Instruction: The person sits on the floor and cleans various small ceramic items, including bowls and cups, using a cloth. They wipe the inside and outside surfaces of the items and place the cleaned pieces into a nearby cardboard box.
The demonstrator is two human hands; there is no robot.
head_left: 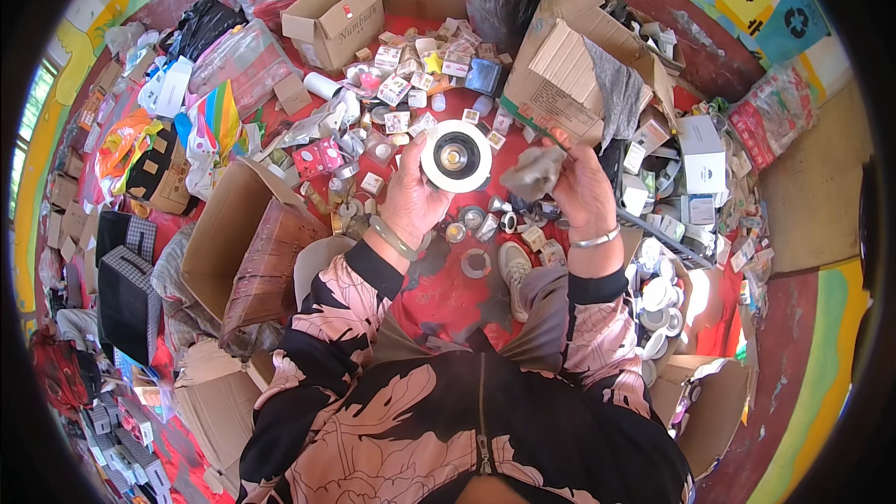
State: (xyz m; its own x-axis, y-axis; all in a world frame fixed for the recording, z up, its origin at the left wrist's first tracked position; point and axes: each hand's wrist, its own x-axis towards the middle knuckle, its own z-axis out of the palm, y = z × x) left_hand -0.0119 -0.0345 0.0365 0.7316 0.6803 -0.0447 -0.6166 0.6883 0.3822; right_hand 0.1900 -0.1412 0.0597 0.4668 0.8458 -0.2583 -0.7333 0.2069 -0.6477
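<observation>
My left hand (pixel 411 198) is closed around a round recessed downlight (pixel 456 156), with its white ring and dark inner reflector facing up. To its right, my right hand (pixel 586 189) grips a crumpled grey cloth (pixel 534 174) between thumb and fingers. The cloth hangs a short way from the lamp, apart from it. Below the hands, several more round light fittings (pixel 472 218) lie on the red floor by my shoe (pixel 514 271). Ahead, small white-and-brown boxes (pixel 396 90) are heaped together.
An open cardboard box (pixel 335 21) stands at the back, and a large torn carton (pixel 569 75) at the back right. Another open carton (pixel 252 243) leans at my left. White round fittings (pixel 659 295) are piled at my right. Plastic bags (pixel 245 56) crowd the far left.
</observation>
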